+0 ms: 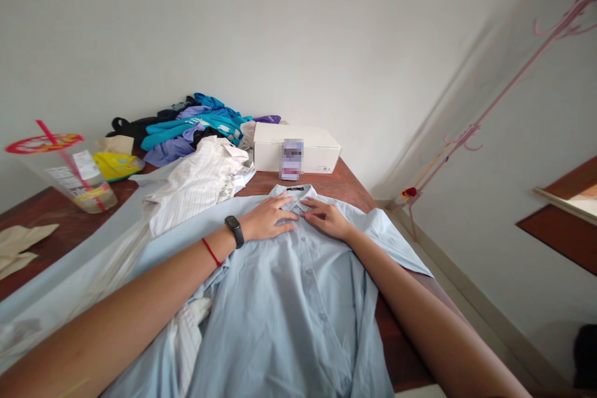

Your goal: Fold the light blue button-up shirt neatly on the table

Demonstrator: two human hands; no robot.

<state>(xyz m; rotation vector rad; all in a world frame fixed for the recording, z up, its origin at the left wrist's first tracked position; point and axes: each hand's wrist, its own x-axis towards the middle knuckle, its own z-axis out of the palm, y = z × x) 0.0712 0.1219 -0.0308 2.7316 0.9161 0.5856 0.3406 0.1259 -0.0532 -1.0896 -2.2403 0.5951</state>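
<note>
A light blue button-up shirt [280,298] lies front side up on the wooden table, its collar [293,189] pointing away from me. My left hand [270,217] rests on the upper left of the shirt, fingers spread beside the collar opening. Opposite it, my right hand [329,217] touches the right side of the collar, its fingers stretched toward the placket and slightly apart. Between the fingertips of both hands is the top of the button row. Whether any fingertip pinches the cloth is hard to see.
A striped white shirt [191,177] and a heap of blue and black clothes [196,121] lie at the back left. Behind the collar stands a white box [303,143]. A plastic cup [79,174] with a straw is at left; a pink coat rack [508,87] stands right.
</note>
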